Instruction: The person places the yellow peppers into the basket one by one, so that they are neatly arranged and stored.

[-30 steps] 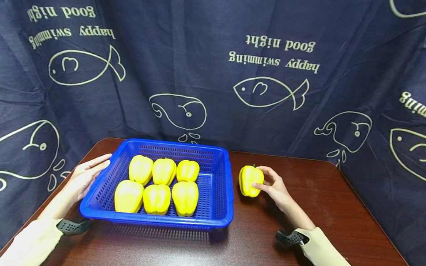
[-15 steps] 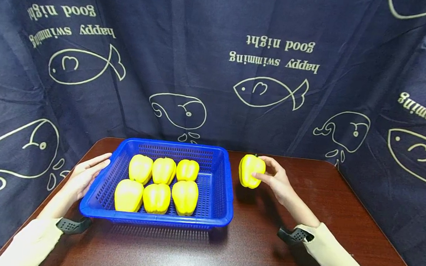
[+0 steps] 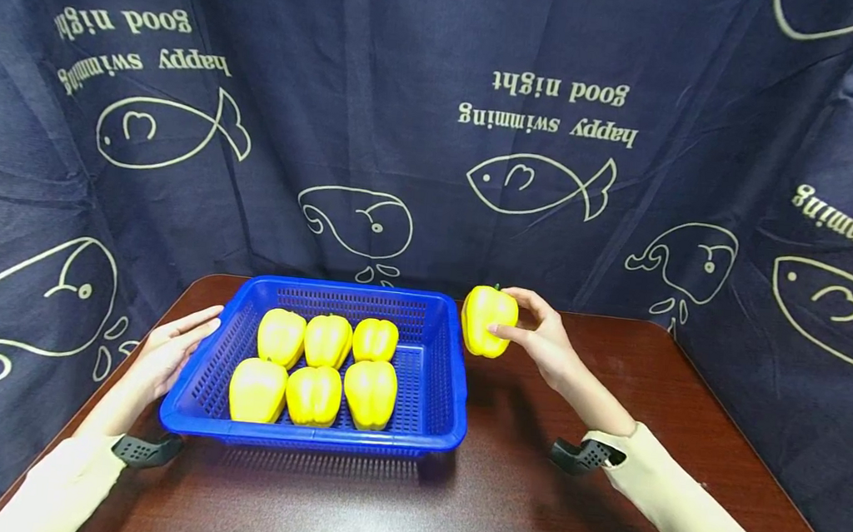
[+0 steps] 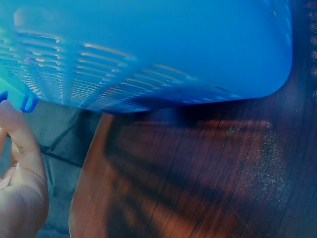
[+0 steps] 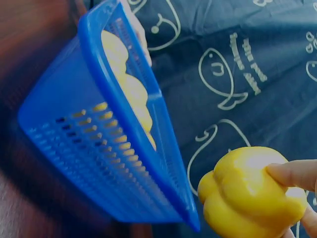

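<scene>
My right hand (image 3: 550,342) holds a yellow bell pepper (image 3: 488,321) in the air just beyond the basket's right rim, thumb on the near side and fingers behind. In the right wrist view the same bell pepper (image 5: 247,193) fills the lower right, its lobed end turned toward the basket. The blue plastic basket (image 3: 308,436) stands on the table with several yellow bell peppers (image 3: 314,395) lying in two rows inside. At its left rim, my left hand (image 3: 163,358) rests with extended fingers against the outside. The left wrist view shows those fingers (image 4: 20,134) by the rim.
The brown wooden table (image 3: 513,507) reaches to a dark blue curtain (image 3: 437,133) printed with fish and whales. Inside the basket, bare slotted floor (image 3: 409,390) shows along the right side. Both wrists wear a dark band (image 3: 149,450).
The right hand has lifted the bell pepper off the table and moved it up and left toward the basket's right rim. The left hand and basket stay put.
</scene>
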The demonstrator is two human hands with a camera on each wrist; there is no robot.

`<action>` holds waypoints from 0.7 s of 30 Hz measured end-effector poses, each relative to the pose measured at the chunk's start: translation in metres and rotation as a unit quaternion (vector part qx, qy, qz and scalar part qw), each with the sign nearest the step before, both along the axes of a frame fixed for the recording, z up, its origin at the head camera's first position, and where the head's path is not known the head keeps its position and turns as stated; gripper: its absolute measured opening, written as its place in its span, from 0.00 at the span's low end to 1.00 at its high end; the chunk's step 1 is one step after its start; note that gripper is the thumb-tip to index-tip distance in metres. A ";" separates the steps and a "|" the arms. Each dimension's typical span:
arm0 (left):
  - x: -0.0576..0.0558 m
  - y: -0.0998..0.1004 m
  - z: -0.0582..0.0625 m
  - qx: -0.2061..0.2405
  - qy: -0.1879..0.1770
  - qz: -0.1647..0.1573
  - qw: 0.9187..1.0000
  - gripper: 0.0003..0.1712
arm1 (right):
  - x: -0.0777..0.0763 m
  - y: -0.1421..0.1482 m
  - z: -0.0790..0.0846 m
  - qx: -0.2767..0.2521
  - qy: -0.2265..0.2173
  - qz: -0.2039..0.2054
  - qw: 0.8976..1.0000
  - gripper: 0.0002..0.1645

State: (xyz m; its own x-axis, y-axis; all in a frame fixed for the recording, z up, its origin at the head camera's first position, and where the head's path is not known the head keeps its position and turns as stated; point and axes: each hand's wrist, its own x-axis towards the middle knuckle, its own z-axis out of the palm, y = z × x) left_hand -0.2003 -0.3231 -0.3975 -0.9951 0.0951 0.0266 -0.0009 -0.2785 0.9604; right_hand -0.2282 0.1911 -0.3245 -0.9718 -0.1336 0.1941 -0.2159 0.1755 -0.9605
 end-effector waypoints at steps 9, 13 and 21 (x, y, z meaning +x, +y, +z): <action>0.000 -0.002 0.001 -0.018 -0.006 0.007 1.000 0.18 | 0.002 -0.030 0.009 -0.019 -0.010 0.032 0.999 0.36; 0.000 -0.002 0.002 -0.023 -0.013 0.008 1.000 0.18 | 0.003 -0.043 0.011 -0.014 -0.011 0.041 0.999 0.35; 0.000 -0.001 0.002 -0.019 -0.015 0.009 1.000 0.18 | 0.005 -0.070 0.016 -0.011 -0.035 0.073 0.997 0.34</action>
